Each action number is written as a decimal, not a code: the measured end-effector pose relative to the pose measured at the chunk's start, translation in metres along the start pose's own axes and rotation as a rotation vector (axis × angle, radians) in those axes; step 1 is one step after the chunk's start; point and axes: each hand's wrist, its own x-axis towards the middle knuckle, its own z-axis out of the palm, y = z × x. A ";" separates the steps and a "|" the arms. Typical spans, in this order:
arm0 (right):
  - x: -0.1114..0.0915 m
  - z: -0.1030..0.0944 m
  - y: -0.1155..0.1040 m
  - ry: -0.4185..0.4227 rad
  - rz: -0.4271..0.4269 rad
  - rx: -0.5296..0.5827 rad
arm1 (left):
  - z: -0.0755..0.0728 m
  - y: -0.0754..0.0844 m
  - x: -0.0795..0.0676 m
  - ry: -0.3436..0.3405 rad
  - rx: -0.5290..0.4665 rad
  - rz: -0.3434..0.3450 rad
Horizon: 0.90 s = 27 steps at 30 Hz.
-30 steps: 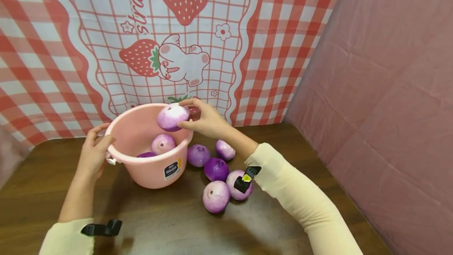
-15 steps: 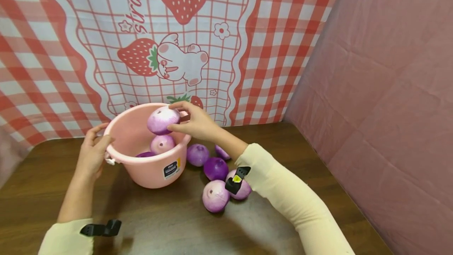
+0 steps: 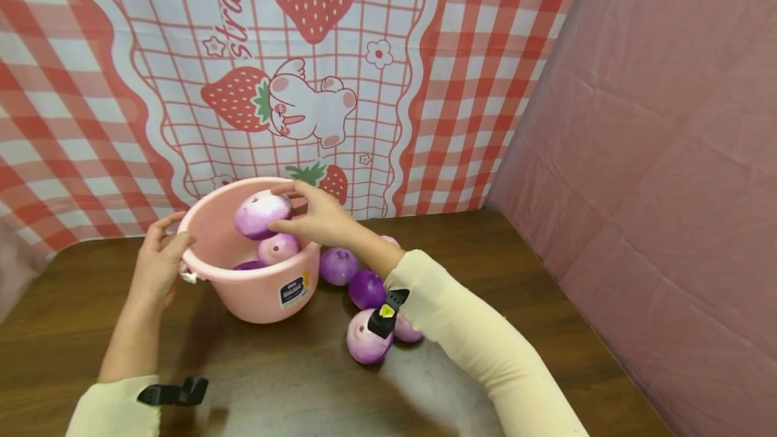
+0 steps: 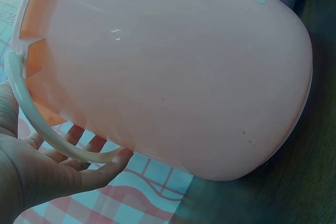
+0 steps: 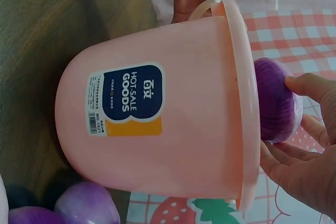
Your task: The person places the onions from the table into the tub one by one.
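A pink plastic bucket stands on the wooden table. My left hand grips its left rim, and in the left wrist view the thumb lies by the pale handle. With fingers and thumb, my right hand holds a purple-white onion at the bucket's mouth. The right wrist view shows this onion just past the rim, its far part hidden by the bucket. Inside the bucket are a pale onion and a darker purple one, mostly hidden behind the front wall.
Right of the bucket several onions lie on the table, among them a violet one, a deep purple one and a pale one. My right forearm partly covers others. A strawberry-print cloth hangs behind, a pink cloth at right.
My right hand has moved left and slightly down with the onion, from over the bucket's right rim to over its interior. The left hand keeps its grip on the rim.
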 end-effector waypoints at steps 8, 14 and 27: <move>0.006 0.007 0.003 0.008 -0.042 -0.053 | 0.000 -0.001 0.000 -0.004 -0.001 0.000; 0.014 0.014 0.008 0.021 -0.087 -0.027 | 0.000 -0.001 0.001 0.008 0.007 -0.013; 0.030 0.028 0.010 0.018 -0.076 -0.092 | 0.000 0.000 0.000 -0.001 -0.010 -0.008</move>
